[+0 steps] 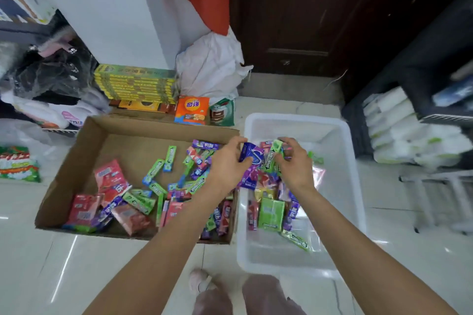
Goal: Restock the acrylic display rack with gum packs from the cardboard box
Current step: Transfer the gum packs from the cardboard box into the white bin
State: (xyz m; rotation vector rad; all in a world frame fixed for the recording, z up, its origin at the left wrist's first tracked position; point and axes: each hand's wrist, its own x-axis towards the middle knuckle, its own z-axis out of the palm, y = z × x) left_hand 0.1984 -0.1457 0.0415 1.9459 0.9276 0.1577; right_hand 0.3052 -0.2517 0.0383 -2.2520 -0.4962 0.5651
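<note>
Both arms outstretched: left hand [226, 165] grips blue pack [249, 153]; right hand [294, 161] green pack [273, 155].

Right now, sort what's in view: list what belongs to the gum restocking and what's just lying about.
Part of the job:
cardboard box of loose gum packs
clear plastic bin holding packs
blue gum pack in the left hand
green Doublemint pack in the right hand

Lying about:
stacked yellow-green cartons
orange snack packet
white sack
</note>
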